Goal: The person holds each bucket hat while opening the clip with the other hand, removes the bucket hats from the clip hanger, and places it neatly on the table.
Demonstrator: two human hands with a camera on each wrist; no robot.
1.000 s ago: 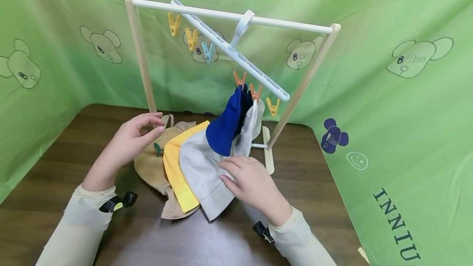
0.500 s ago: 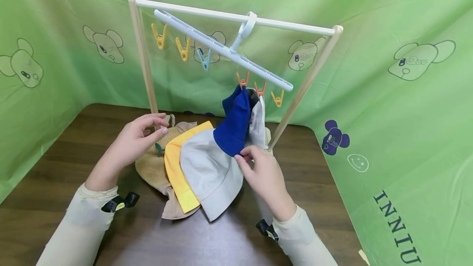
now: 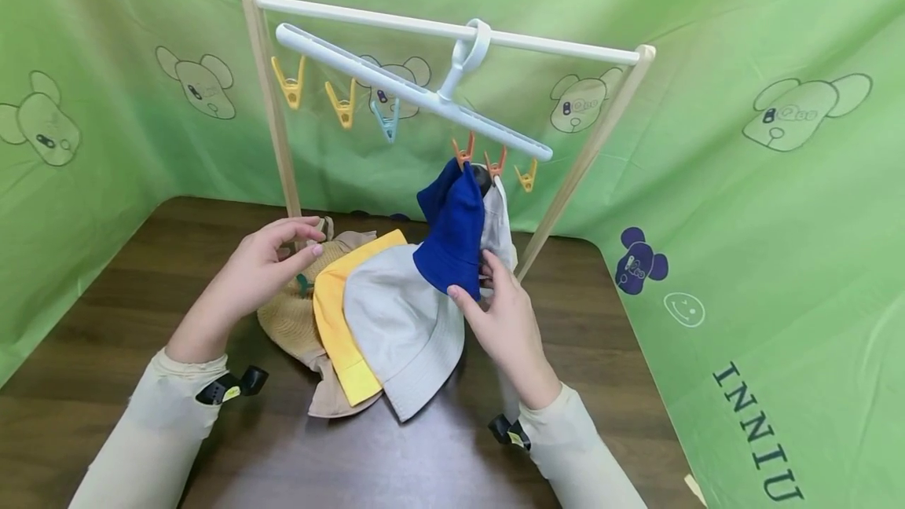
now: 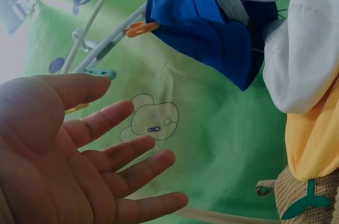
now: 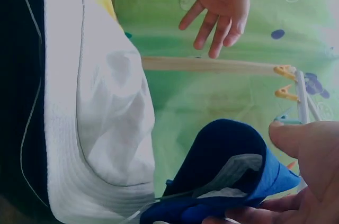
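Observation:
A small blue bucket hat (image 3: pixel 452 230) hangs by an orange clothespin (image 3: pixel 463 154) from a pale blue clip hanger (image 3: pixel 360 65). My right hand (image 3: pixel 507 324) holds its lower brim, thumb on the near side and fingers behind; in the right wrist view the thumb (image 5: pixel 288 136) lies along the hat's edge. A light grey hat (image 3: pixel 499 218) hangs behind it from a second orange clothespin (image 3: pixel 495 164). My left hand (image 3: pixel 247 269) hovers with fingers extended beside a tan knitted hat (image 3: pixel 288 328), holding nothing, as the left wrist view also shows.
A grey bucket hat (image 3: pixel 396 309) overlaps a yellow hat (image 3: pixel 335 328) and the tan one on the brown table (image 3: pixel 339 470). The hanger hooks over the white bar (image 3: pixel 353 16) of a wooden-post rack. Yellow clothespins (image 3: pixel 341 104) and a light blue clothespin (image 3: pixel 385 120) hang unused. Green cloth encloses the table.
My right hand has moved up to the blue hat's brim, its fingers now behind it. The hanger has turned, its left end swinging nearer and lower. My left hand has barely moved.

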